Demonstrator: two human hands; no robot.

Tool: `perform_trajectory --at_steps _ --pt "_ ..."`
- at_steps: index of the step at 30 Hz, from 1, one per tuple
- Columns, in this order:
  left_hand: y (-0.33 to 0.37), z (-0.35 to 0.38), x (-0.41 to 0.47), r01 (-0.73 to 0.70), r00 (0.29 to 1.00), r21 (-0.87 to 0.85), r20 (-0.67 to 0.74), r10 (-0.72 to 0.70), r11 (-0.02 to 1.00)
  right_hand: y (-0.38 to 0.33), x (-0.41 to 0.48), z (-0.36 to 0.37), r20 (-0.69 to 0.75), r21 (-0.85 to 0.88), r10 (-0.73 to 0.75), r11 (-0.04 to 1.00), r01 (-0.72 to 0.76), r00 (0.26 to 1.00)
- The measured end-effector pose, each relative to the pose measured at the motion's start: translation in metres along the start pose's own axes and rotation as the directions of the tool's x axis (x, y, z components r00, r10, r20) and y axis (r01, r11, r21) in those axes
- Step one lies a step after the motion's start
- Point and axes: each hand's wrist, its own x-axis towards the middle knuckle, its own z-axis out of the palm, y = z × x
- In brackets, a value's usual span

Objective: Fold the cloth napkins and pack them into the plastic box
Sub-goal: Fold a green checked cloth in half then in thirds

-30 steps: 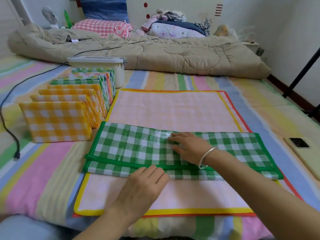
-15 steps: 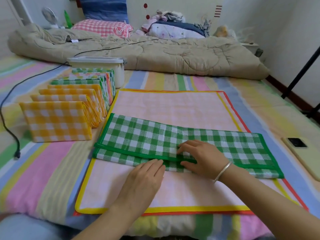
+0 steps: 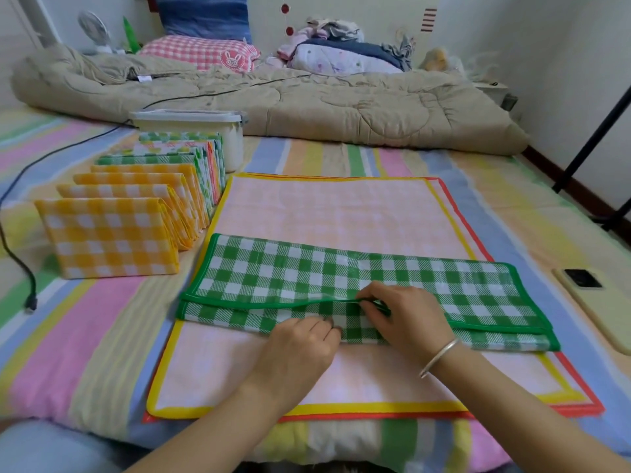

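Left hand (image 3: 300,346): we see it knuckles up, fingers curled, tips down on the lower layer of the green checked napkin (image 3: 273,271) near its near edge. We cannot tell whether it pinches the cloth or only presses it.
Right hand (image 3: 406,319): it lies just beside the left, a bracelet (image 3: 440,356) at the wrist. Thumb and fingers pinch the green bound edge of the upper layer, which stands slightly raised there.
Where the napkin lies: it is folded into a long band, crosswise over the yellow-bordered pink napkin (image 3: 341,213). Its right end reaches past that napkin's right border.
Edges: the upper layer stops short of the lower one, so we see a checked strip along the near side. A red-bordered napkin (image 3: 580,409) peeks out underneath.
Room: a band of pink shows on our side of the green napkin and a wider one beyond it. A phone (image 3: 587,285) lies near on the right.
Left side: a row of folded napkins (image 3: 109,233) stands upright, well apart from the hands.
Plastic box (image 3: 235,145): it sits behind that row with its lid on, and the row hides most of it.
Hard to tell: we cannot see the left fingertips or what the box holds.
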Motion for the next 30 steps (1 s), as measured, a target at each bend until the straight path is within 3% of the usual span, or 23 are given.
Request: perform_trajectory --at_steps 8,15,25,30 --pt "0.009 -0.014 0.003 0.089 0.991 0.089 -0.113 -0.078 0.992 -0.015 -0.014 -0.004 -0.106 -0.047 -0.069 0.997 0.064 0.992" --pt "0.011 -0.014 0.001 0.126 0.985 0.114 -0.136 -0.111 0.985 -0.023 -0.042 -0.009 -0.023 -0.02 -0.118 0.993 0.117 0.993" --pt "0.011 -0.028 -0.017 0.057 0.991 -0.019 -0.118 -0.059 0.998 -0.022 -0.056 0.009 0.039 -0.116 -0.253 0.96 0.256 0.967" --pt "-0.003 -0.021 -0.011 0.034 0.998 -0.086 -0.054 -0.038 0.996 -0.02 -0.054 0.006 0.063 -0.071 -0.227 0.97 0.231 0.972"
